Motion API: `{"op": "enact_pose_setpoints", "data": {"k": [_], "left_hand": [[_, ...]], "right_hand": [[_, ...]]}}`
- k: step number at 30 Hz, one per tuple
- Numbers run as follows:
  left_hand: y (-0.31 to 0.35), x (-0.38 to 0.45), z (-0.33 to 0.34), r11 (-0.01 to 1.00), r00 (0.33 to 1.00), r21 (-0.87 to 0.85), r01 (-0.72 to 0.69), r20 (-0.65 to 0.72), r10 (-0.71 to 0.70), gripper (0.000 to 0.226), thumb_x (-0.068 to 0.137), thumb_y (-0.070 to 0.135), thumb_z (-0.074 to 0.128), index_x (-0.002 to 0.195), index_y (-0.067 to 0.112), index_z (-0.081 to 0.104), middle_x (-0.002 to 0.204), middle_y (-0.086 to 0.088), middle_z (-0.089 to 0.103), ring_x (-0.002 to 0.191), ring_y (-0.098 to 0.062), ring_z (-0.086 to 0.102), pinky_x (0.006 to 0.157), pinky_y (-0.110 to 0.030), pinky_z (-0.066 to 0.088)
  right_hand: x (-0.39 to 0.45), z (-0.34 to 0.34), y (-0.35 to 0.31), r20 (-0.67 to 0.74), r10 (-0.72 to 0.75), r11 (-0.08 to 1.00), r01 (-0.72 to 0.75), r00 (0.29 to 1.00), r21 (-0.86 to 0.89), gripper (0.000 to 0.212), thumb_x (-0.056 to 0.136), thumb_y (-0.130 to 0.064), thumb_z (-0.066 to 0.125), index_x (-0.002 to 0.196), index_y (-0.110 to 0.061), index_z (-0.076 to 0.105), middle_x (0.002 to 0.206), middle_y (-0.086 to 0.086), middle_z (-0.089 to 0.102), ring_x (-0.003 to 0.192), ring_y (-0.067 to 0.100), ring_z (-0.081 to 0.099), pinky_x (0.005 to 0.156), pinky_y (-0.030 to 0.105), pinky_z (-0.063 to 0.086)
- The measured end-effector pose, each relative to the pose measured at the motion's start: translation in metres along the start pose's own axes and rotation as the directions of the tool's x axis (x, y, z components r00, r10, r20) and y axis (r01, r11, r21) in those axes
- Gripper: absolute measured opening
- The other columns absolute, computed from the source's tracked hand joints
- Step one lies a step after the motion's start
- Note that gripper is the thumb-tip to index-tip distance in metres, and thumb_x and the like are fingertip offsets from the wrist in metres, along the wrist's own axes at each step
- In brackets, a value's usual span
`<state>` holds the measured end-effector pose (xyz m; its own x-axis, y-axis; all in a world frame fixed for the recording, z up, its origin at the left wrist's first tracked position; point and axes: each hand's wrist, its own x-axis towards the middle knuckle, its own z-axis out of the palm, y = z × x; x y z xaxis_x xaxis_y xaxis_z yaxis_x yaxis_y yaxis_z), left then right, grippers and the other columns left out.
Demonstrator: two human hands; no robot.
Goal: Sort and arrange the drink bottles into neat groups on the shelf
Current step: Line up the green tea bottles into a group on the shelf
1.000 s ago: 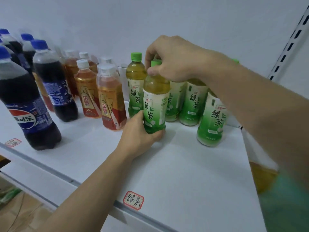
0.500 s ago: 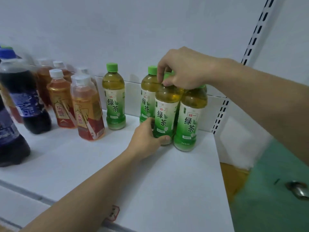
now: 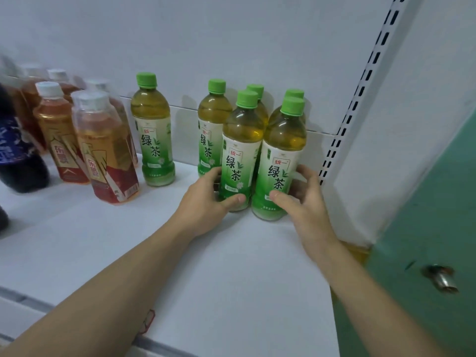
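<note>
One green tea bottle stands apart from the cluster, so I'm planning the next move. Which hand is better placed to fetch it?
Probably the left hand. The lone green tea bottle stands to its left, nearer than to the right hand, which grips the right front bottle at the cluster's far side and would have to cross over.

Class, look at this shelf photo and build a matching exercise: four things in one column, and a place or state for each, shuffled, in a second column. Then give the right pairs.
Column one:
1. left hand
2. right hand
3. lone green tea bottle
4. white-capped orange bottle

Column two:
A. stands apart, left of the green tea cluster
B. holds the front right bottle of the cluster
C. front of the orange drinks, left of all the green tea
D. holds the front left bottle of the cluster

Pairs: 1-D, 2-B, 3-A, 4-C
</note>
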<state>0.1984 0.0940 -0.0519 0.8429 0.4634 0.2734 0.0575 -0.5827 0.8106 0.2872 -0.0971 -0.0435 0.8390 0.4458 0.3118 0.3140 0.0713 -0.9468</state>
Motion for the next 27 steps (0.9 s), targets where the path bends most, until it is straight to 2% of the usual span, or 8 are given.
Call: {"op": "enact_pose_setpoints", "data": {"k": [1,3,8,12,16,20,23,27], "left_hand": [[0.000,0.000,0.000,1.000,1.000,0.001,0.000,-0.001,0.000,0.063,0.080,0.042,0.083,0.135,0.032,0.056,0.124,0.017,0.069,0.113,-0.005,0.064,0.100,-0.039,0.055],[0.002,-0.001,0.000,1.000,1.000,0.006,0.000,0.009,0.000,0.067,0.075,0.046,0.085,0.134,0.033,0.057,0.122,0.017,0.070,0.112,-0.005,0.065,0.098,-0.040,0.056],[0.005,-0.007,-0.001,0.997,0.998,0.064,-0.035,0.046,0.032,0.074,0.066,0.044,0.084,0.133,0.036,0.053,0.126,0.018,0.066,0.114,-0.005,0.063,0.096,-0.040,0.057],[0.004,-0.008,-0.001,0.995,0.999,0.090,-0.035,0.024,0.033,0.076,0.072,0.032,0.091,0.137,0.030,0.052,0.129,0.013,0.065,0.116,-0.011,0.063,0.099,-0.041,0.055],[0.006,-0.008,0.003,0.987,0.998,0.149,-0.054,0.000,0.055,0.079,0.072,0.034,0.091,0.140,0.026,0.051,0.135,0.007,0.066,0.118,-0.016,0.063,0.101,-0.039,0.053],[0.006,-0.009,0.004,0.989,0.999,0.141,-0.037,-0.012,0.039,0.082,0.070,0.035,0.092,0.140,0.023,0.051,0.134,0.004,0.066,0.118,-0.018,0.063,0.099,-0.034,0.051],[0.014,-0.011,0.004,0.992,0.999,0.120,-0.025,-0.029,0.029,0.084,0.070,0.032,0.093,0.141,0.020,0.050,0.135,0.002,0.066,0.120,-0.019,0.062,0.098,-0.030,0.049],[0.016,-0.015,0.004,0.992,1.000,0.129,-0.008,-0.028,0.012,0.083,0.070,0.033,0.092,0.139,0.020,0.048,0.137,0.001,0.065,0.123,-0.022,0.062,0.102,-0.041,0.051]], "right_hand": [[0.002,-0.001,0.003,0.051,0.044,0.999,-0.043,0.998,-0.031,0.077,0.075,-0.012,0.086,0.136,-0.028,0.042,0.118,-0.004,0.067,0.106,0.007,0.067,0.088,0.026,0.058],[0.006,0.000,0.007,0.077,0.041,0.982,-0.026,0.996,-0.188,0.080,0.071,-0.010,0.089,0.134,-0.029,0.043,0.116,-0.013,0.066,0.100,-0.004,0.066,0.084,0.021,0.057],[0.012,0.003,0.015,0.013,0.008,0.950,-0.003,1.000,-0.312,0.082,0.065,-0.021,0.093,0.130,-0.031,0.044,0.124,-0.010,0.064,0.109,0.007,0.063,0.093,0.033,0.056],[0.011,0.003,0.018,0.007,-0.031,0.940,0.032,0.999,-0.340,0.081,0.067,-0.023,0.093,0.131,-0.028,0.044,0.125,-0.009,0.063,0.111,0.010,0.062,0.094,0.033,0.054],[0.010,0.002,0.016,0.006,-0.032,0.941,0.032,0.999,-0.338,0.083,0.067,-0.023,0.094,0.134,-0.026,0.044,0.127,-0.007,0.063,0.112,0.010,0.061,0.096,0.032,0.053],[0.008,0.001,0.016,-0.015,-0.033,0.947,0.026,0.999,-0.319,0.084,0.066,-0.018,0.095,0.133,-0.025,0.045,0.121,-0.013,0.064,0.107,-0.003,0.059,0.093,0.029,0.053],[0.006,0.002,0.013,-0.004,-0.013,0.945,0.011,1.000,-0.328,0.085,0.067,-0.016,0.094,0.135,-0.023,0.043,0.120,-0.014,0.064,0.109,0.001,0.060,0.097,0.036,0.053],[0.003,0.004,0.010,-0.014,-0.003,0.930,-0.002,1.000,-0.368,0.090,0.068,-0.015,0.093,0.141,-0.018,0.040,0.115,-0.020,0.060,0.109,0.004,0.061,0.101,0.044,0.053]]}}
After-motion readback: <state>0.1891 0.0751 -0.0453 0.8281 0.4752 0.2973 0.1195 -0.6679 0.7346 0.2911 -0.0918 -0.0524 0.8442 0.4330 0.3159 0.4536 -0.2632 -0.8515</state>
